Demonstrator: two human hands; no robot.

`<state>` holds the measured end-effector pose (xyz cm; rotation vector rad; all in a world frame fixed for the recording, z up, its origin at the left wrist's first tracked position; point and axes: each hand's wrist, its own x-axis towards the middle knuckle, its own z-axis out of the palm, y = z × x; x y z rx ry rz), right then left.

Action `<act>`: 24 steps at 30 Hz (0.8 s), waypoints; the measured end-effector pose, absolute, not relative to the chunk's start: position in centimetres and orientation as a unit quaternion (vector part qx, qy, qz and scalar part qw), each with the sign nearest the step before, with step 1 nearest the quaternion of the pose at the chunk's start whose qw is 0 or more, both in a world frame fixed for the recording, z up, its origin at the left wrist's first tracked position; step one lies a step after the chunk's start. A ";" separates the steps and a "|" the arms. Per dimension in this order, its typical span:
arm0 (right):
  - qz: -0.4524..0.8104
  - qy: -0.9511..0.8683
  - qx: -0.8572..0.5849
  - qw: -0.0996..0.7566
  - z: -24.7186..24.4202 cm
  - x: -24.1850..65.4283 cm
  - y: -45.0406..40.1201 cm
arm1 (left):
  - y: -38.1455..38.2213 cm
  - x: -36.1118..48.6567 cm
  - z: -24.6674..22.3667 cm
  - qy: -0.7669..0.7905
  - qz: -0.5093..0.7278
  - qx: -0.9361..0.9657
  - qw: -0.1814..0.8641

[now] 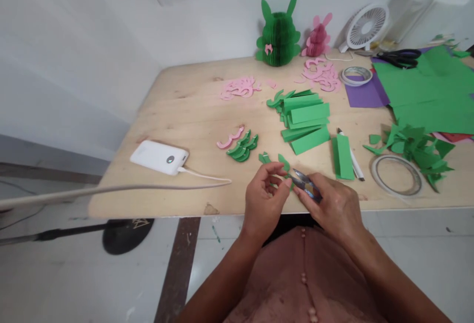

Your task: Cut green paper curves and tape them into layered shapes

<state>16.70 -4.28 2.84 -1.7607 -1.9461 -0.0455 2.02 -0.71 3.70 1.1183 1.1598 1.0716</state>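
Near the table's front edge, my left hand (264, 199) pinches a small green paper piece (284, 161) between thumb and fingers. My right hand (335, 204) is closed around small metal pliers or a stapler-like tool (305, 183), its tip at the green piece; the exact kind is hard to tell. Just behind my left hand lies another green scrap (264, 157). Scalloped green pieces (243, 147) lie stacked to the left, beside a pink scalloped strip (230, 138). Behind my hands are folded green paper strips (307, 115), and a green folded strip (343, 157) rests by a marker (356, 162).
A white power bank (159, 157) with a cable lies left. Tape rolls (396, 176), green scraps (418, 150), green sheets (433, 91) and black scissors (400, 58) are right. Pink cutouts (240, 88), a green paper rabbit (279, 39), a pink one (317, 39) and a fan (367, 26) stand farther back.
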 end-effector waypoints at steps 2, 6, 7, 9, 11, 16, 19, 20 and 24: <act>-0.022 -0.716 -0.648 0.258 2.8 16.7 -4.2 | -0.6 2.2 3.7 0.490 0.441 0.468 0.589; -0.030 -0.724 -0.638 0.261 2.7 16.7 -4.0 | -0.3 2.5 3.6 0.488 0.421 0.460 0.610; -0.030 -0.726 -0.635 0.263 2.7 16.7 -4.0 | -0.2 2.5 3.6 0.488 0.420 0.460 0.611; -0.028 -0.727 -0.631 0.268 2.8 16.7 -4.0 | 0.0 2.6 3.6 0.489 0.422 0.457 0.612; -0.026 -0.727 -0.631 0.270 2.8 16.8 -4.0 | 0.2 2.7 3.6 0.489 0.423 0.452 0.615; -0.024 -0.727 -0.632 0.268 2.7 16.8 -4.1 | 0.3 2.9 3.8 0.484 0.425 0.433 0.630; -0.027 -0.732 -0.627 0.267 2.8 16.9 -4.1 | 0.3 3.0 4.0 0.480 0.422 0.431 0.637; -0.029 -0.734 -0.624 0.267 2.8 16.9 -4.1 | 0.3 3.0 4.0 0.480 0.422 0.431 0.637; -0.036 -0.738 -0.619 0.267 3.0 16.8 -4.1 | 0.3 3.1 4.2 0.484 0.423 0.428 0.635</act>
